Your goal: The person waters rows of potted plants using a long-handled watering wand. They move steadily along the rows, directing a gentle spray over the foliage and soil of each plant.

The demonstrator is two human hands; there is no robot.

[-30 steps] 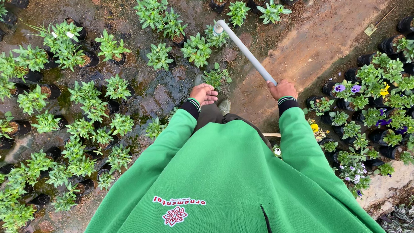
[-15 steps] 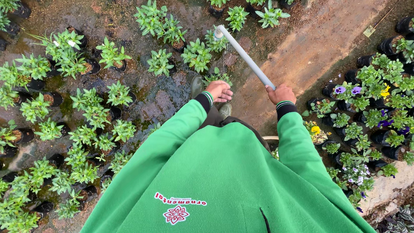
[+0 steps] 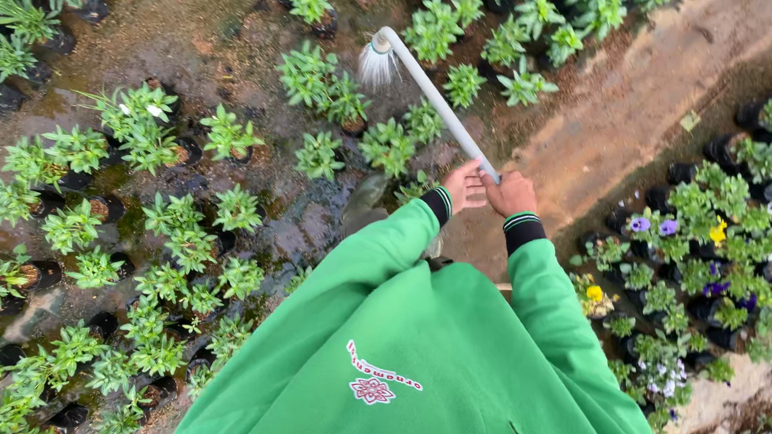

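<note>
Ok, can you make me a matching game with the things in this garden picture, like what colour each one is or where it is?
Things:
1. watering wand
2. sleeves
3. pansies
4. right hand

Colours or places:
A. green with striped cuffs
B. white, spraying water from its tip
C. on the near end of the wand, beside the left hand
D. yellow and purple blooms, in pots at the right

Pairs: 1-B, 2-A, 3-D, 4-C
</note>
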